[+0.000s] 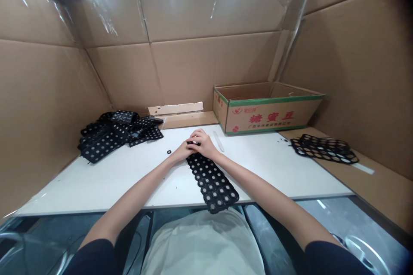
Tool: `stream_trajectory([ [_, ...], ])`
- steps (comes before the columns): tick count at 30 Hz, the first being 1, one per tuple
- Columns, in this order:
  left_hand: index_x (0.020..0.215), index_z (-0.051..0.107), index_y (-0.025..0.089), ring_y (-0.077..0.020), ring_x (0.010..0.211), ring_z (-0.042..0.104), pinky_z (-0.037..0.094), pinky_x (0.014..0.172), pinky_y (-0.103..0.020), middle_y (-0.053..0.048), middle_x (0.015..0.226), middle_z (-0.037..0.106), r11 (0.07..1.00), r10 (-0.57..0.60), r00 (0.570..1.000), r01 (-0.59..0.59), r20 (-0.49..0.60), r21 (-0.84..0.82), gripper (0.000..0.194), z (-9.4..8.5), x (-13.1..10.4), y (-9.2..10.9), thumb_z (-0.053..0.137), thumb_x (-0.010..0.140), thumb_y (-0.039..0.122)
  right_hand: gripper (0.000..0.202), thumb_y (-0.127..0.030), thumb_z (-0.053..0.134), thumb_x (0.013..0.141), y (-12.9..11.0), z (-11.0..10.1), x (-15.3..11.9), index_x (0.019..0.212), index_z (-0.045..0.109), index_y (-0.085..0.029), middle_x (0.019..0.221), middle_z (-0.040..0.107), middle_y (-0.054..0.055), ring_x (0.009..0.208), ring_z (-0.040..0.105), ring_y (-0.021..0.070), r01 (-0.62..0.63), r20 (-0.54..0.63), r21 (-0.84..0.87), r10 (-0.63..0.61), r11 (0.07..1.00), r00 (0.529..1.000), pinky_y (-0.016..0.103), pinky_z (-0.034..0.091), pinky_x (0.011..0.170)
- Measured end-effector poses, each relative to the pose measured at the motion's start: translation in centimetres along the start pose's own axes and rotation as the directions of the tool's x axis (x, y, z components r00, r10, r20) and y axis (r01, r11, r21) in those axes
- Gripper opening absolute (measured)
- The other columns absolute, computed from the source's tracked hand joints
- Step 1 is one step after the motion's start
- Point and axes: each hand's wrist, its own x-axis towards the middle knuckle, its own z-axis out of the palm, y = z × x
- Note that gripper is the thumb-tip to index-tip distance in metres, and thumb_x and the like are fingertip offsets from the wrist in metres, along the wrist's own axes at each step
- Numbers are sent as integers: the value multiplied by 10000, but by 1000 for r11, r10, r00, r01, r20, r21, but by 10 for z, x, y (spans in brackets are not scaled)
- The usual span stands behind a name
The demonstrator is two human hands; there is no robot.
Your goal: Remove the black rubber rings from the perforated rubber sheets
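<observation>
cardboard walls (pixel 41 107) close in the white counter (pixel 106 180) on three sides. at the far left of the counter lies one heap of black perforated sheets (pixel 112 135), overlapping so loosely that their number cannot be told. just right of the heap sits one small black ring (pixel 169 152), alone on the bare surface. next comes the left hand (pixel 181 152), its fingers curled shut on the far end of one black perforated strip (pixel 213 182). the right hand (pixel 204 143) meets it at that same far end, fingers bent over and pinching a small dark piece of the strip between them. the strip is long and narrow, matte black, punched with rows of round holes through which the white counter shows; it lies flat in the middle of the counter, running from the hands back toward the person, its near end hanging just over the counter's front edge. right of the hands lies one thin pale stick (pixel 220 142). behind it stands one open cardboard box (pixel 267 109) with green bands and red print. at the far right, on brown cardboard, rests one stack of black honeycomb frames (pixel 324 148) with larger openings.
</observation>
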Motion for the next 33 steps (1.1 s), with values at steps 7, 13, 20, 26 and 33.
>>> stream_trajectory([
  [7, 1066, 614, 118, -235, 1067, 554, 406, 973, -387, -101, 1152, 618, 999, 48, 994, -48, 102, -1, 330, 1, -1, 4, 627, 755, 230, 182, -356, 657, 755, 14, 6, -6, 797, 733, -196, 798, 628, 50, 799, 572, 166, -186, -5, 229, 192, 956, 981, 316, 449, 774],
  [13, 1016, 637, 113, -226, 1009, 571, 415, 943, -358, -83, 1050, 660, 999, 30, 999, -29, 33, -24, 304, 4, -1, 5, 640, 743, 246, 274, -410, 581, 783, 11, 9, -7, 679, 668, -171, 778, 637, 47, 763, 580, 161, -243, 0, 293, 254, 925, 967, 299, 443, 764],
  [20, 728, 660, 105, -174, 737, 573, 453, 756, -282, -15, 742, 666, 992, -14, 992, -2, 124, 125, 257, 4, -4, 6, 614, 761, 355, 432, -559, 487, 770, 21, 18, -6, 594, 516, -164, 546, 552, 14, 528, 504, 131, -517, -119, 418, 609, 747, 784, 256, 418, 554],
  [26, 887, 682, 112, -187, 804, 593, 455, 796, -288, -38, 819, 693, 985, 8, 995, -24, 97, 169, 264, 8, -8, 3, 609, 779, 342, 379, -489, 504, 776, 54, 0, 1, 597, 537, -156, 557, 594, 50, 516, 537, 138, -601, -111, 189, 625, 776, 772, 254, 408, 550],
  [33, 864, 687, 68, -143, 751, 641, 490, 721, -232, -71, 754, 705, 776, 197, 979, -185, 47, 603, 178, 8, -7, -8, 539, 832, 160, 237, -212, 593, 783, 25, 42, 74, 582, 640, -95, 673, 642, 162, 726, 580, 228, -232, 266, -500, 403, 834, 875, 331, 411, 712],
])
